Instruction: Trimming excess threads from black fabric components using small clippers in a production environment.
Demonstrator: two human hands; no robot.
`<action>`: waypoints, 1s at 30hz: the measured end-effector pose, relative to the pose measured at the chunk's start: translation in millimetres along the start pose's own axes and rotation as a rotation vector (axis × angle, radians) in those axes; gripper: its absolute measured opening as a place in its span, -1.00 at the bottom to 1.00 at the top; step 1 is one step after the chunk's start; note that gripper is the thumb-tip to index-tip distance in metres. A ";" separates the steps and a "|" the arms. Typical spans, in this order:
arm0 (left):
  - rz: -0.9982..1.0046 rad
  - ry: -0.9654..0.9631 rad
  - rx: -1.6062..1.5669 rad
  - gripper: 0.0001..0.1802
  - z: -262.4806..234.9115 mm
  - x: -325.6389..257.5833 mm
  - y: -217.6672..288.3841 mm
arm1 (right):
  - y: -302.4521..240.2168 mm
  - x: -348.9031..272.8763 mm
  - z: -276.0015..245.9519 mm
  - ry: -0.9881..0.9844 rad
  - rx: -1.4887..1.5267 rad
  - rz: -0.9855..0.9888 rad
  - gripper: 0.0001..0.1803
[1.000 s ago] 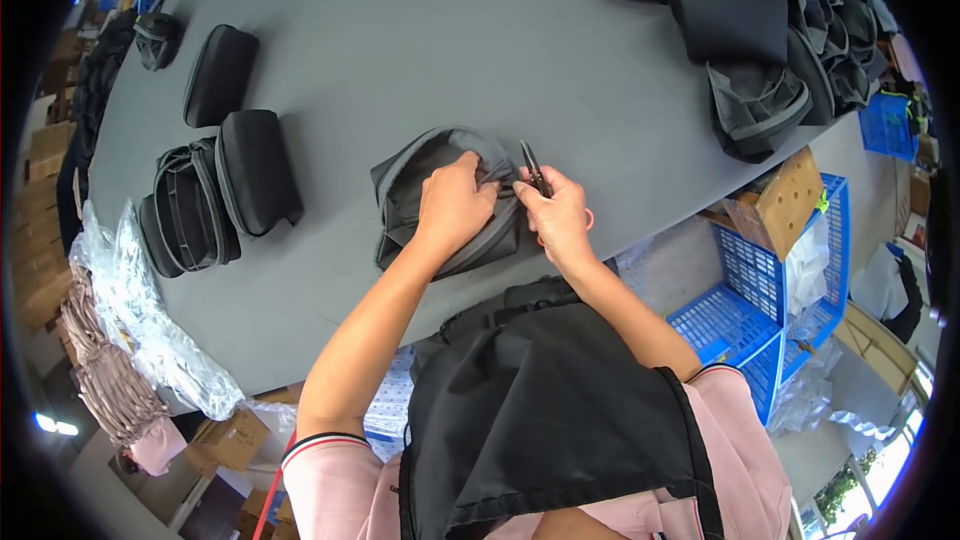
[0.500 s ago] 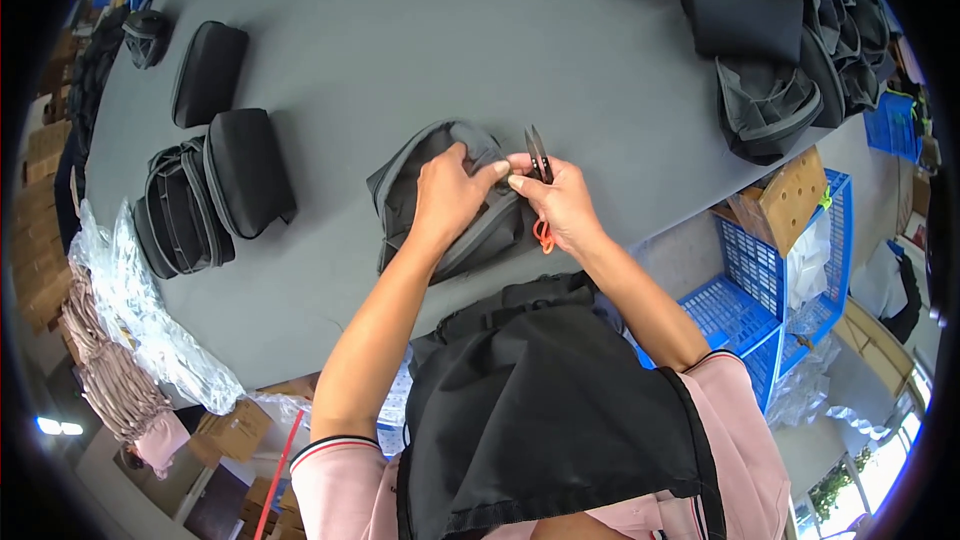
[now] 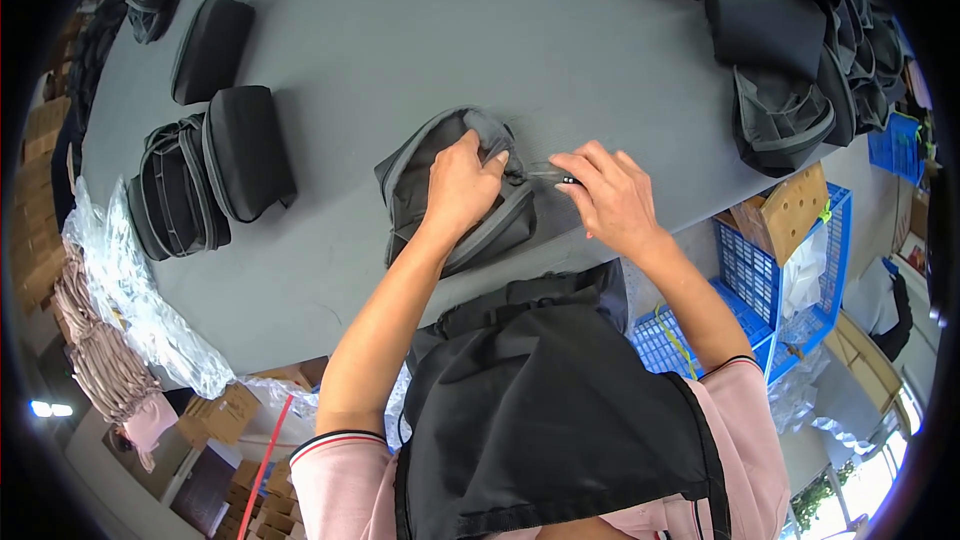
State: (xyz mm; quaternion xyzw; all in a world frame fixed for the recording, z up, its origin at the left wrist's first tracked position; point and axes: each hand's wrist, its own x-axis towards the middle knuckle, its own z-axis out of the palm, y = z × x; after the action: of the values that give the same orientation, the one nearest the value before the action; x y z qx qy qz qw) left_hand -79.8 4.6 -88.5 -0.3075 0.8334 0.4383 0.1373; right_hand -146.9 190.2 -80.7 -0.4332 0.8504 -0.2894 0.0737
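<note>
A black pouch with grey edging (image 3: 500, 227) lies open on the grey table in front of me. My left hand (image 3: 464, 180) reaches into its opening, with thumb and fingers closed on the grey lining near the right rim. To the right of the pouch, my right hand (image 3: 618, 202) is closed around small thread snips (image 3: 546, 175). The blades point left and their tips are at the pouch's right rim. Whether they touch the fabric or a thread I cannot tell. Most of the snips' handle is hidden in the hand.
Several black pouches (image 3: 768, 25) are heaped at the far right. More stand at the left, among them a closed one (image 3: 248, 155). Clear plastic wrap (image 3: 150, 290) hangs over the left table edge. Blue crates (image 3: 748, 275) stand beyond the right edge.
The right hand has moved right, away from the left thumb, and the snips have swung from pointing up to pointing left at the pouch. My left hand keeps its hold on the lining.
</note>
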 end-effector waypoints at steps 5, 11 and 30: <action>-0.027 0.012 -0.023 -0.70 0.5 -0.9 2.4 | 6.6 8.4 4.0 0.020 -0.103 -0.172 -0.71; -0.013 0.023 0.054 -0.69 -1.4 1.5 5.4 | 6.7 10.9 5.0 0.000 -0.224 -0.282 -0.71; 0.002 0.007 0.086 -0.69 -1.9 4.9 4.0 | -5.7 23.5 -6.8 -0.054 -0.298 -0.354 -0.73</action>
State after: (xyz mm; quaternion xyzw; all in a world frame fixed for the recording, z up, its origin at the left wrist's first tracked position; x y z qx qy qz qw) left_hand -86.0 2.9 -87.3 -0.3020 0.8522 0.4011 0.1473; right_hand -159.9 172.2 -69.0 -0.5891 0.7923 -0.1573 -0.0205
